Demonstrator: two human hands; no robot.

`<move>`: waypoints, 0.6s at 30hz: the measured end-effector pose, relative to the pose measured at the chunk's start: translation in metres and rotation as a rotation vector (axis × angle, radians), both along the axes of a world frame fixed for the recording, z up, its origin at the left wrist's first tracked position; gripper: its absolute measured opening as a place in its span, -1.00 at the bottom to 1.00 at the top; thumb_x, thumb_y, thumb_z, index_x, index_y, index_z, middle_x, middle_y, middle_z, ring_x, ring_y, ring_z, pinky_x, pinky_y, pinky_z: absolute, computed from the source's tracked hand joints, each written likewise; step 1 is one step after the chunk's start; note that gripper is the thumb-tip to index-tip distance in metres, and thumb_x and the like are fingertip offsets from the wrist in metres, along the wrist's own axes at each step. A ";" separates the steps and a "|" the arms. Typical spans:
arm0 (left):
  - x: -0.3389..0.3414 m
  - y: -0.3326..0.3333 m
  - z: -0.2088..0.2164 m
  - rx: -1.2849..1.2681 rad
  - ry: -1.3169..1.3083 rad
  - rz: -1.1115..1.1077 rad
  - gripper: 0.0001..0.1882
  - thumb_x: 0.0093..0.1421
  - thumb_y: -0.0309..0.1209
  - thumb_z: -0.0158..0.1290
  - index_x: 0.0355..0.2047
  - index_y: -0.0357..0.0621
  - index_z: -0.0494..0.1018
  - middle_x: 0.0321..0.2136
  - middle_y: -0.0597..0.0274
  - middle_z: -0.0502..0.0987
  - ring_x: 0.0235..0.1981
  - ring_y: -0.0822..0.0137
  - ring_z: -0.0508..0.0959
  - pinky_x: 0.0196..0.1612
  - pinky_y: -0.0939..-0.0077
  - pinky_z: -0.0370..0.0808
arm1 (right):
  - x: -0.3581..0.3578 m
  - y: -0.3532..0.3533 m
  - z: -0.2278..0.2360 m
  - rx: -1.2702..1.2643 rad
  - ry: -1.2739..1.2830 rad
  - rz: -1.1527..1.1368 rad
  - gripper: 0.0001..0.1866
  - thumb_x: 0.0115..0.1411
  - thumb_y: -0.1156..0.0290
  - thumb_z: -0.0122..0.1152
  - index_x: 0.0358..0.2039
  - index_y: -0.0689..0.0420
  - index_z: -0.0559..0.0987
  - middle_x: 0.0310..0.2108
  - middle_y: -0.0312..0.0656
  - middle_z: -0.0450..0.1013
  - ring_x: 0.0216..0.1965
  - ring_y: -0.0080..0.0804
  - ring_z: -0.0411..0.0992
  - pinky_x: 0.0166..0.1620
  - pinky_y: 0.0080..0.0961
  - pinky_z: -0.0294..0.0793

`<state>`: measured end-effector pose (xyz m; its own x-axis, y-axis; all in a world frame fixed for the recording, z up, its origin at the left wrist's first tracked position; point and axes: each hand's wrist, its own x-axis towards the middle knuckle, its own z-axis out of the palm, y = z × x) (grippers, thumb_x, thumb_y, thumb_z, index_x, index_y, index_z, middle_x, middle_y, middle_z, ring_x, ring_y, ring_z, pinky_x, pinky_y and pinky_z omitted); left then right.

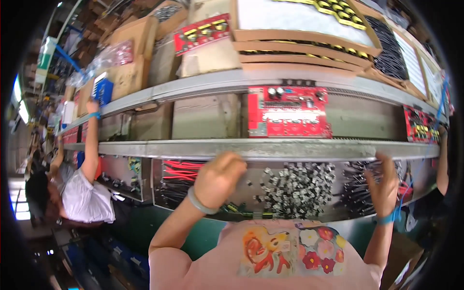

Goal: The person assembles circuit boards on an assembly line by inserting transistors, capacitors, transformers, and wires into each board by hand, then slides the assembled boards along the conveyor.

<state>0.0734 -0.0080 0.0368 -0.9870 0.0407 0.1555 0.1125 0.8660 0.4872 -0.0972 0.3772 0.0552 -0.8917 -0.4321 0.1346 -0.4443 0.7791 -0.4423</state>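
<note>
Holding the left hand (220,179) at the near metal rail (314,150), with fingers curled in and tips drawn close together; cannot tell whether pinching anything. Just left of that hand, in the near parts tray (253,174): red wires (181,169), with black wires (176,193) on their near side. Well to the right, holding the right hand (385,186) over a spread of black-leaded components (356,191), with thumb and forefinger spread apart; cannot tell about anything hidden behind the other fingers.

Between the hands in the same tray: a loose heap of small black-and-white components (297,191). Farther off, beyond the near rail: a red circuit board (288,113), lying on the conveyor line between the hands, apart from both, with parts mounted along its far side. To the right on the same line: a second red board (420,125), close to a co-worker's hand (442,130).

On the far side: stacked cardboard trays (309,41) with yellow-and-black coils (340,9), and farther left a red board with yellow parts (203,34). At left: a co-worker in a white shirt (87,198), reaching toward a blue box (102,91).
</note>
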 end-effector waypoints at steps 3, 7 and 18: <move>0.035 0.009 -0.021 0.038 -0.318 -0.034 -0.54 0.01 -0.40 0.34 -0.08 -0.20 0.47 -0.08 0.03 0.47 -0.08 -0.02 0.56 -0.10 0.19 0.57 | 0.040 -0.028 0.006 0.143 -0.282 0.265 -0.07 -0.27 0.48 0.57 0.20 0.23 0.35 -0.02 0.12 0.38 -0.05 0.25 0.43 -0.07 -0.06 0.50; 0.016 0.042 -0.049 0.106 -0.448 -0.093 -0.13 -0.14 -0.30 0.45 0.15 -0.26 0.26 0.00 -0.12 0.30 0.05 -0.17 0.44 0.04 0.11 0.49 | 0.054 -0.027 -0.035 0.341 -0.211 0.367 0.11 -0.43 0.45 0.61 0.25 0.19 0.28 0.10 0.12 0.28 0.00 0.23 0.41 -0.07 -0.04 0.49; -0.018 0.079 -0.110 0.299 -0.124 -0.236 -0.31 -0.24 -0.47 0.44 -0.03 -0.24 0.42 -0.02 -0.17 0.38 -0.02 -0.17 0.46 0.03 0.06 0.47 | 0.040 -0.063 -0.052 0.120 -0.090 0.575 -0.43 0.02 0.43 0.44 0.08 0.18 0.52 0.07 0.23 0.42 -0.08 0.20 0.49 -0.08 -0.09 0.53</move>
<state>0.0552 0.0708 -0.0735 -0.9679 0.2399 0.0754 0.2163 0.6415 0.7360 -0.0577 0.3143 0.0032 -0.5157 -0.8567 -0.0105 -0.7747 0.4714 -0.4215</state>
